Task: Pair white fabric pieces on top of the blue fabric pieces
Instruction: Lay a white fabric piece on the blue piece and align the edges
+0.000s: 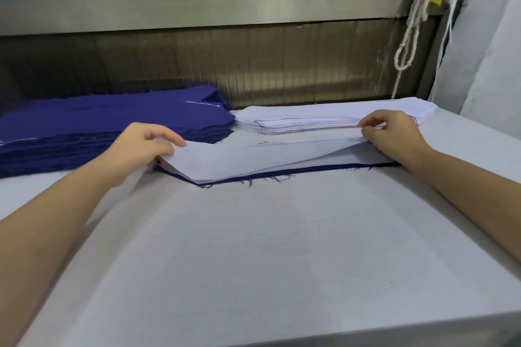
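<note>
A long white fabric piece (pixel 253 158) lies over a blue fabric piece (pixel 282 175), whose dark frayed edge shows along the near side. My left hand (pixel 141 149) pinches the white piece's left end, with the blue piece's end under the fingers. At the right end, my right hand (pixel 392 132) pinches the white piece and holds it slightly lifted. A stack of blue pieces (pixel 107 124) sits at the back left. Beside it, at the back right, is a stack of white pieces (pixel 324 117).
The work surface is a table covered in white cloth (pixel 267 248), its front edge near the bottom of the view. A metal-framed panel (pixel 225 65) runs behind the stacks. White cords (pixel 414 17) hang at the upper right beside a pale wall.
</note>
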The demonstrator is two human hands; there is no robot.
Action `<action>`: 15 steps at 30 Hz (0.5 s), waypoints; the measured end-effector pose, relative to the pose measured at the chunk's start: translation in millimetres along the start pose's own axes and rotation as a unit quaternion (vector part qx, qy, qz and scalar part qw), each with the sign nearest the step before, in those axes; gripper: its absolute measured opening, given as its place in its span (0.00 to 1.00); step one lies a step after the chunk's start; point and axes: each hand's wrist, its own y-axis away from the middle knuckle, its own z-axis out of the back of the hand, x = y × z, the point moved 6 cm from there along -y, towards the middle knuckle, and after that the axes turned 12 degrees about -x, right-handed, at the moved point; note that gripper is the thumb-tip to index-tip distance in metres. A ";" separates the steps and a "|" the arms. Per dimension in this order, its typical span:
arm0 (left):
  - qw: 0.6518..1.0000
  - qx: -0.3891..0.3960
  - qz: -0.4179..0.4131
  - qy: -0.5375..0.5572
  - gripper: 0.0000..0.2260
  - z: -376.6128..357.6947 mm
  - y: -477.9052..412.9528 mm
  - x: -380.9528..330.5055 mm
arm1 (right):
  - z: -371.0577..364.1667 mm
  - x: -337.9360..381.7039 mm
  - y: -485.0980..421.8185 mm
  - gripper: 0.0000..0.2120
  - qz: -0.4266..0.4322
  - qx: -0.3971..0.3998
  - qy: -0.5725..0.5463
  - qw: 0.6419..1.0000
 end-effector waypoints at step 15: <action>0.999 0.002 -0.030 -0.036 0.08 -2.2 -0.1 5.4 | -1.5 -2.4 0.8 0.14 0.002 0.013 0.015 1.000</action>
